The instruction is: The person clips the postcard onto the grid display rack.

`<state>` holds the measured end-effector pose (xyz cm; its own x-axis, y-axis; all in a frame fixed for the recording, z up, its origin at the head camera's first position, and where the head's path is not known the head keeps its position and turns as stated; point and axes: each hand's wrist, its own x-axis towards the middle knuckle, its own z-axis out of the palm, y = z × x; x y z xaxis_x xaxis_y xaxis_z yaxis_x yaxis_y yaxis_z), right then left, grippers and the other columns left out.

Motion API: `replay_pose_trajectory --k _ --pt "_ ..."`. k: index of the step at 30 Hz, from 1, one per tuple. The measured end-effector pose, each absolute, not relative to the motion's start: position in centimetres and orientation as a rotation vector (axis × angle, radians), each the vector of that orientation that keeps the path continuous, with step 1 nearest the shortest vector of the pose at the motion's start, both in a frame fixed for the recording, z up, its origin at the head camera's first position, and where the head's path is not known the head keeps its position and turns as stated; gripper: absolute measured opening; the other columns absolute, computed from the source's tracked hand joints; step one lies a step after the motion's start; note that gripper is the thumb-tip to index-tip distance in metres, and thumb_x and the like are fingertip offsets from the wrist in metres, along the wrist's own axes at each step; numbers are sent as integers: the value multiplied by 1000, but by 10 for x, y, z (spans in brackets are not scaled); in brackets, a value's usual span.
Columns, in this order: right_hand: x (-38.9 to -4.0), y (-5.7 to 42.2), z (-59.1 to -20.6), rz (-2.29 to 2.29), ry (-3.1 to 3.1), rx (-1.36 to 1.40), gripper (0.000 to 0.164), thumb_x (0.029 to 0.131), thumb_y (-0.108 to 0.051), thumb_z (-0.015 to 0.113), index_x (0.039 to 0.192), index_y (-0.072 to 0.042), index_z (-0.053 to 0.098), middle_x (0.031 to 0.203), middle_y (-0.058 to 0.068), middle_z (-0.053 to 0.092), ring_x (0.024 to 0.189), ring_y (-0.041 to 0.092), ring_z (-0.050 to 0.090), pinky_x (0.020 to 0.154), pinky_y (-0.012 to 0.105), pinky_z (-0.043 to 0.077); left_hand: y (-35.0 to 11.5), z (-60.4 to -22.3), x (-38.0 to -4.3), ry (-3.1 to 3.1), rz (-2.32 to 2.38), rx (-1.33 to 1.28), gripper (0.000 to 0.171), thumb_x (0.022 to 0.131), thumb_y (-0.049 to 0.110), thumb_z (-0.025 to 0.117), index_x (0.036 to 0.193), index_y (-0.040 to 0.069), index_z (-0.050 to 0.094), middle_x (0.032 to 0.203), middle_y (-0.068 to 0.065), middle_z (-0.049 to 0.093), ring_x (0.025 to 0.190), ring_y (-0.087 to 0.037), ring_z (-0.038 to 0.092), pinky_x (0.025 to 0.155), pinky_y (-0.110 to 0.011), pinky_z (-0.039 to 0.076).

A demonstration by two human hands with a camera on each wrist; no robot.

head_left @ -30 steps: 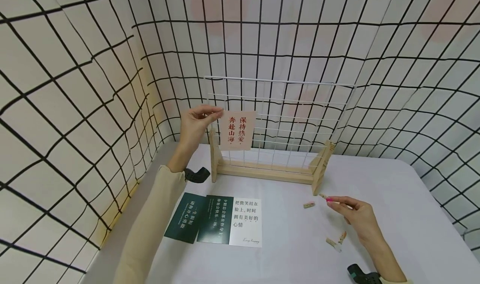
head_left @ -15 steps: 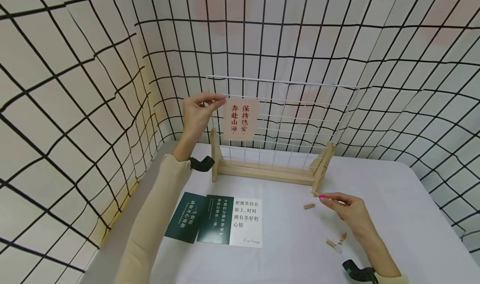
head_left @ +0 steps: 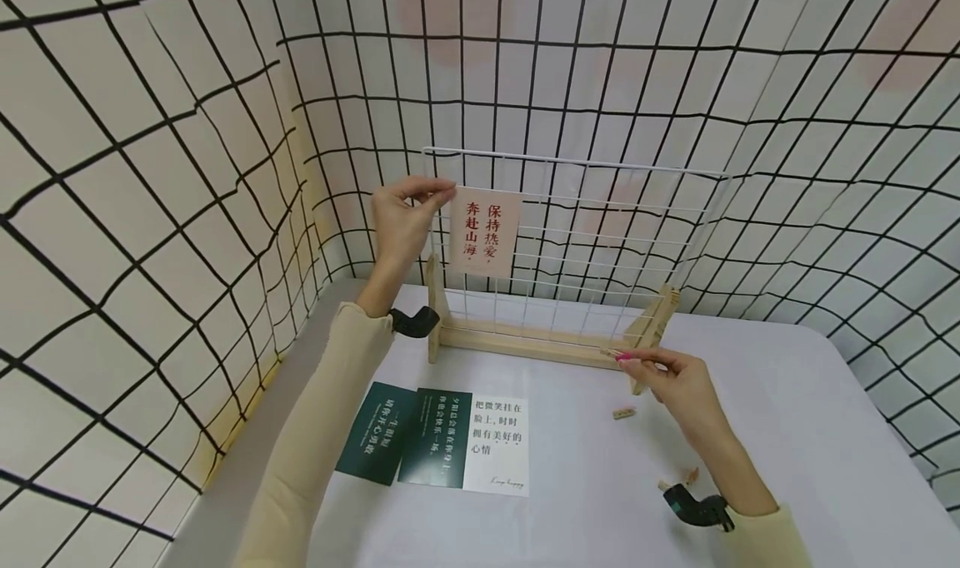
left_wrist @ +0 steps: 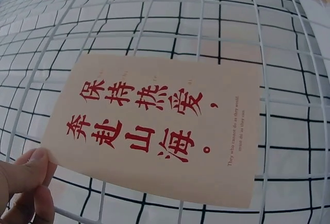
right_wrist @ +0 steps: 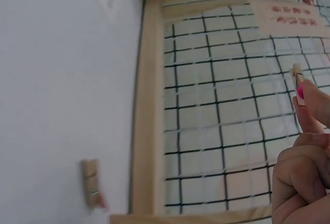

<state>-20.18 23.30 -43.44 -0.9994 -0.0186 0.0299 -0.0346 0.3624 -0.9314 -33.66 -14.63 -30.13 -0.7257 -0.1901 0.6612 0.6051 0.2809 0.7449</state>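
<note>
My left hand [head_left: 405, 218] pinches the upper left corner of a pale pink card [head_left: 486, 233] with red Chinese characters. The card overlaps the left part of a white wire grid rack [head_left: 585, 243] on a wooden base [head_left: 525, 343]. In the left wrist view the card [left_wrist: 154, 131] lies close in front of the wires. My right hand [head_left: 678, 385] pinches a small wooden clothespin [head_left: 611, 353] between thumb and finger, in front of the base's right end. The right wrist view shows that clothespin [right_wrist: 297, 77] pointing up from the fingertips.
Two dark green cards [head_left: 378, 435] and a white card [head_left: 497, 447] lie on the white table, left of centre. A loose clothespin [head_left: 624, 414] lies near the rack's right foot. Another [head_left: 692, 475] is partly behind the right wrist camera. Black grid netting surrounds the table's back and left.
My left hand has raised the pink card up against the rack's upper part. My right hand has moved left and away from me with the clothespin, toward the rack.
</note>
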Motion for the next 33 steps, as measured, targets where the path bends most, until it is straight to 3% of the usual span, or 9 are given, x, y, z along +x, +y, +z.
replay_pose_trajectory --k 4,9,16,20,27,33 --pt "-215 219 -414 1738 -2552 138 36 92 -32 80 116 -6 76 80 -10 45 65 6 34 51 28 31 -144 -301 -338 -1865 -1496 -386 4 86 2 83 90 2 82 92 -19 79 73 -3 58 75 -21 45" --pt "-231 202 -386 1694 -2491 287 31 91 -26 81 112 -4 77 74 -9 38 62 8 30 50 30 27 -141 -300 -336 -1857 -1490 -393 4 86 1 82 89 -1 81 91 -22 78 73 -4 57 74 -18 44" --pt "-252 174 -345 1493 -2446 406 26 93 -30 79 110 -10 80 75 -9 48 62 9 34 50 27 28 -137 -297 -332 -1875 -1429 -328 7 87 3 81 91 -2 81 91 -19 78 74 -4 54 74 -19 43" --pt "-267 157 -327 1469 -2417 373 28 91 -36 80 109 -15 81 70 -7 40 61 10 33 50 26 27 -137 -297 -331 -1884 -1398 -288 6 87 5 82 91 0 82 90 -17 78 72 -3 53 74 -19 41" --pt "-294 131 -301 1475 -2289 507 22 90 -20 82 106 -6 81 60 -7 34 55 9 27 48 24 23 -137 -299 -331 -1880 -1374 -253 4 87 6 82 91 3 83 89 -15 78 72 -1 53 74 -20 41" --pt "-305 115 -283 1407 -2220 596 14 89 -12 82 100 -2 82 60 -11 49 54 7 28 48 21 23 -135 -298 -331 -1898 -1377 -238 5 88 8 82 91 5 83 91 -14 79 73 -5 55 73 -20 41"
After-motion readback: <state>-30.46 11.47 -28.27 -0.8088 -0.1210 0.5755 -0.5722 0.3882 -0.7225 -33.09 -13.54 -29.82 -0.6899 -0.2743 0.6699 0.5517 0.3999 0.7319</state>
